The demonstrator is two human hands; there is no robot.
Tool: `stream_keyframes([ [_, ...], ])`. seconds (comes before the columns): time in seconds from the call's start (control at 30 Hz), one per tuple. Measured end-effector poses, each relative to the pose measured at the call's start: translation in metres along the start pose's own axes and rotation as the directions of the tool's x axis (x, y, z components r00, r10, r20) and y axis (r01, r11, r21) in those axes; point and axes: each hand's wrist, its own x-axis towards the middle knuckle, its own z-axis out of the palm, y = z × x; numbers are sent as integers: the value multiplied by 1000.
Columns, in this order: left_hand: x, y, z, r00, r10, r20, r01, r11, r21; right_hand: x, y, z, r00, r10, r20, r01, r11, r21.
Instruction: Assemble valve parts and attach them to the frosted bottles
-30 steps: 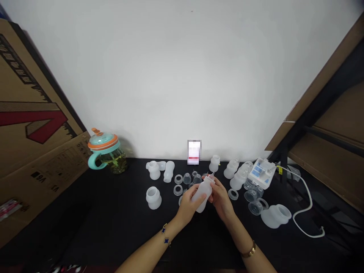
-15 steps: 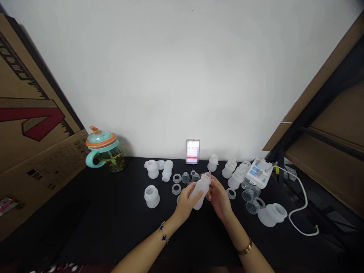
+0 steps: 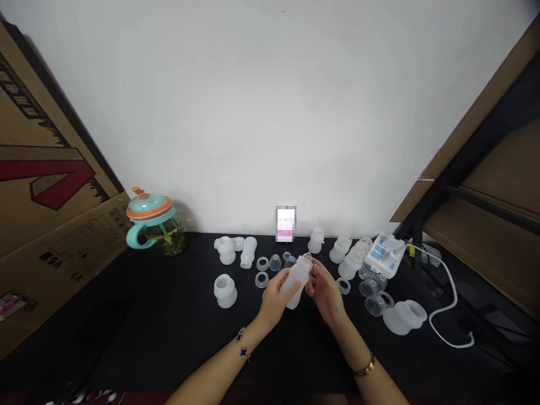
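Above the black worktop [image 3: 169,320], I see the left hand [image 3: 275,298] gripping a tilted bottle [image 3: 300,273]; the right hand [image 3: 328,293] meets its neck, whether pinching I can't tell. I'd judge it light, slightly soft, perhaps slippery, best held mid-body. Beyond, I can't read the screen [image 3: 286,225], blue label [image 3: 379,255] or carton [image 3: 54,233] print.

Illumination, as I observe it, is soft: the wall [image 3: 270,118] is brightest around its centre and dims toward the corners. The jug [image 3: 158,224] casts a faint shadow rightward. The black tabletop [image 3: 169,332] obscures detail. Wide-angle distortion stretches the cardboard box [image 3: 46,225]. Coarse pixels mask the screen [image 3: 286,225].
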Motion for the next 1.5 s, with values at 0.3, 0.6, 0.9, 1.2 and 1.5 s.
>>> stream_keyframes([
  [0.3, 0, 6, -1, 999, 19, -28, -19, 1000, 4, -2, -2, 0, 1000, -3, -8, 3, 1000, 1],
  [0.6, -2, 6, 0, 999, 33, -28, -33, 999, 7, -1, -1, 0, 999, -19, -35, 18, 1000, -14],
  [0.9, -4, 5, 1, 999, 39, 28, -38, 999, -24, 0, 0, 0, 999, 12, -42, -13, 1000, -9],
  [1.2, -3, 5, 1, 1000, 21, 15, -21, 1000, -3, 0, 1, 0, 1000, 11, -17, -11, 1000, -28],
  [1.5, -4, 8, 3, 998, 19, 67, -16, 999, -44, 1, 3, -1, 1000, 23, -8, -24, 999, -21],
])
